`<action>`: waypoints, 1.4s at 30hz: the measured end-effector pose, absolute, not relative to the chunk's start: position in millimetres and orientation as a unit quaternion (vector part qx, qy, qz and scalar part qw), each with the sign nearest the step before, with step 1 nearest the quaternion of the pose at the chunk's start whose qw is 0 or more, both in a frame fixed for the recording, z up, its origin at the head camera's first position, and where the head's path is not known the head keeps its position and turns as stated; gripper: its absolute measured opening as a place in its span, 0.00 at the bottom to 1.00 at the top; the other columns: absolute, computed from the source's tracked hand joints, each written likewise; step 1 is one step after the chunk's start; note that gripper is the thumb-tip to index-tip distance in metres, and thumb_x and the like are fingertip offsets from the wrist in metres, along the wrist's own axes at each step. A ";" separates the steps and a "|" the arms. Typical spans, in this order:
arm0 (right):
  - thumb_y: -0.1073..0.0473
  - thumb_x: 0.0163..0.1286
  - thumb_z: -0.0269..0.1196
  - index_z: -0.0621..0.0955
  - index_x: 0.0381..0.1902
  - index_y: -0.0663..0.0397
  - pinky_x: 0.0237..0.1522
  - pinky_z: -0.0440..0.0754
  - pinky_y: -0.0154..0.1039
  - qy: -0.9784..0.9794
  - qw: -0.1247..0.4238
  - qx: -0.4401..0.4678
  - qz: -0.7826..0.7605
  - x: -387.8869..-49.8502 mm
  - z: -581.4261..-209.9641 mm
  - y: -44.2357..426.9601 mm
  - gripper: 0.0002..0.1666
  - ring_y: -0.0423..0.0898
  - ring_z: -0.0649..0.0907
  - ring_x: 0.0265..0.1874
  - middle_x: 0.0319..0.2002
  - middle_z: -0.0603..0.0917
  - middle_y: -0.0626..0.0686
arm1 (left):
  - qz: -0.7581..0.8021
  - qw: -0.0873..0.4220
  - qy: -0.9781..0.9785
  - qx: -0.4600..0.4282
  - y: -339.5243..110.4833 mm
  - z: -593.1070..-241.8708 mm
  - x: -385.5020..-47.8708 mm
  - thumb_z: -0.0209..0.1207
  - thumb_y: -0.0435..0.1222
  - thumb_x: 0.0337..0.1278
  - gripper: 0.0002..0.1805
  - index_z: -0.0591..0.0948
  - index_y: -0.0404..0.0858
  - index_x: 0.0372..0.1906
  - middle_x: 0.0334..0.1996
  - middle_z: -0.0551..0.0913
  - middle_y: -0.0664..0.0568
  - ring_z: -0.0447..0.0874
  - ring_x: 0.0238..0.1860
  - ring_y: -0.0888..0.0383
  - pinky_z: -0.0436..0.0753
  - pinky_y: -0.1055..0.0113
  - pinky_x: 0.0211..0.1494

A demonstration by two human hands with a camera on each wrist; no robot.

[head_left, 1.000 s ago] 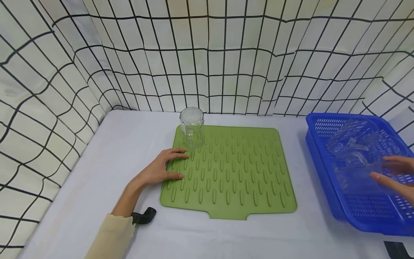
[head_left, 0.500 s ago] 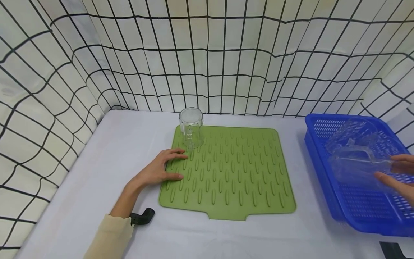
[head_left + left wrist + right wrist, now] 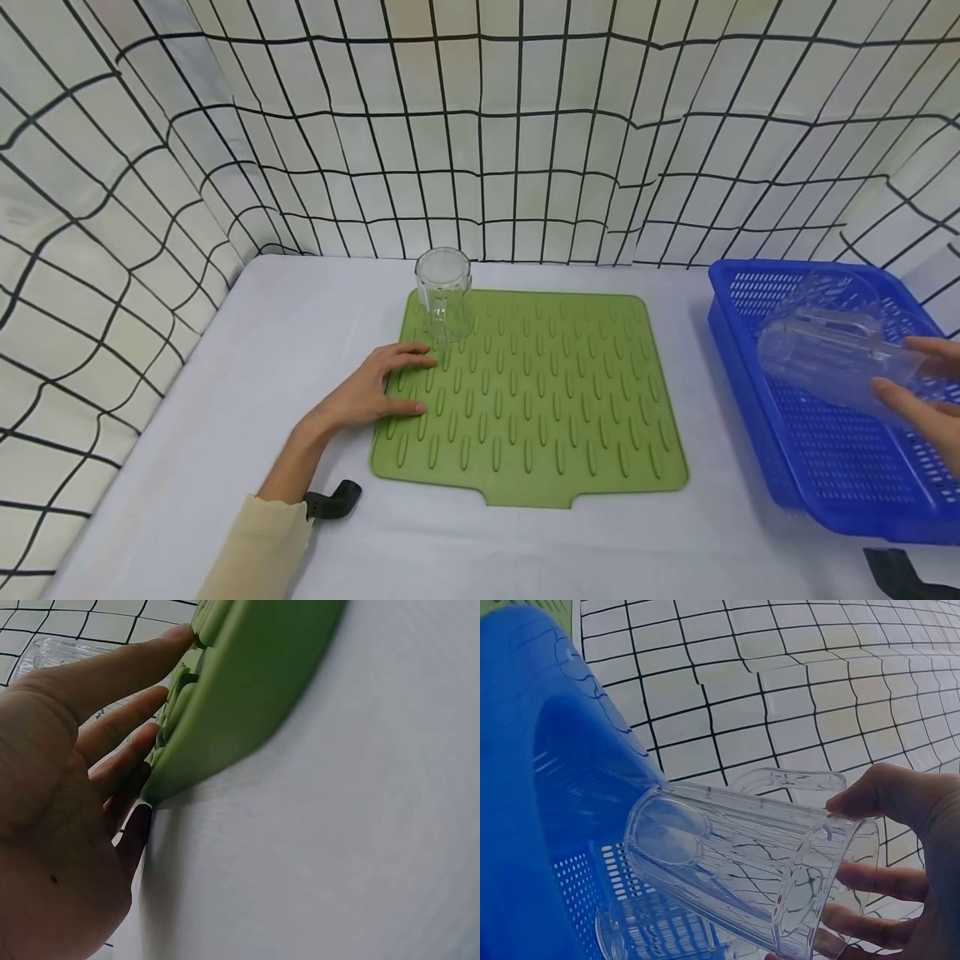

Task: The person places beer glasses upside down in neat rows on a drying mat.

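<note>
A clear glass mug (image 3: 832, 354) lies tilted over the blue basket (image 3: 783, 483), its rim end gripped by the right hand (image 3: 930, 387). In the right wrist view the thumb and fingers of the right hand (image 3: 900, 862) pinch the rim of the mug (image 3: 727, 855), whose handle faces up. The left hand (image 3: 367, 392) rests at the left edge of the green mat (image 3: 525, 400), fingers spread. In the left wrist view the left hand (image 3: 75, 787) touches the mat's edge (image 3: 225, 697). Another clear mug (image 3: 445, 296) stands at the mat's back left corner.
At least one more glass (image 3: 656, 930) lies in the basket, below the held mug. White cloth (image 3: 225, 400) covers the table. Black-lined grid fabric (image 3: 495, 133) stands behind the table and along its left side.
The right hand has raised the mug slightly in the basket and tilted it, so that its shape shows more clearly. The left hand has stayed at the mat's edge.
</note>
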State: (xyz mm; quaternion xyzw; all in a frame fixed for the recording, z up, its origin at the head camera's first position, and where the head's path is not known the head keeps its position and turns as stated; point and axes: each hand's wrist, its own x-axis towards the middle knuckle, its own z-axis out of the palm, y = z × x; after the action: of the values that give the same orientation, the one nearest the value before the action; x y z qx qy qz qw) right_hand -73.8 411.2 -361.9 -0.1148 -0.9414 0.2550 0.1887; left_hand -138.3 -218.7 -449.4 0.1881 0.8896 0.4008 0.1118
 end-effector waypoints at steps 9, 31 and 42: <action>0.58 0.76 0.64 0.70 0.78 0.40 0.77 0.65 0.29 -0.921 0.214 -0.149 0.290 -72.5 -350.8 390.1 0.35 0.22 0.63 0.56 0.63 0.74 0.38 | 0.398 0.108 0.890 0.194 -218.9 -452.2 -139.9 0.77 0.41 0.53 0.37 0.79 0.41 0.69 0.78 0.67 0.43 0.54 0.81 0.35 0.55 0.31 0.81; 0.53 0.67 0.73 0.72 0.73 0.24 0.67 0.77 0.28 -0.871 0.257 -0.215 0.359 -83.1 -339.8 347.9 0.40 0.29 0.80 0.57 0.74 0.72 0.40 | 0.397 0.102 0.891 0.196 -218.0 -450.2 -138.0 0.77 0.40 0.52 0.37 0.79 0.39 0.69 0.77 0.68 0.40 0.55 0.80 0.33 0.56 0.30 0.80; 0.56 0.66 0.74 0.73 0.73 0.31 0.67 0.77 0.25 -0.875 0.282 -0.171 0.354 -82.1 -335.4 328.5 0.40 0.29 0.74 0.59 0.67 0.69 0.30 | 0.396 0.094 0.897 0.173 -215.4 -444.5 -139.6 0.75 0.39 0.57 0.31 0.81 0.40 0.66 0.76 0.72 0.43 0.59 0.80 0.36 0.56 0.33 0.82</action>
State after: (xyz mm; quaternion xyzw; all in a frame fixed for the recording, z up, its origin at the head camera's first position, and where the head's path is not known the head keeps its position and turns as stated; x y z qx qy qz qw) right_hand -82.1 328.5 -335.4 -0.1707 -0.8753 0.3542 0.2815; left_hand -139.6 -215.4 -444.5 0.1731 0.8969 0.3958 0.0942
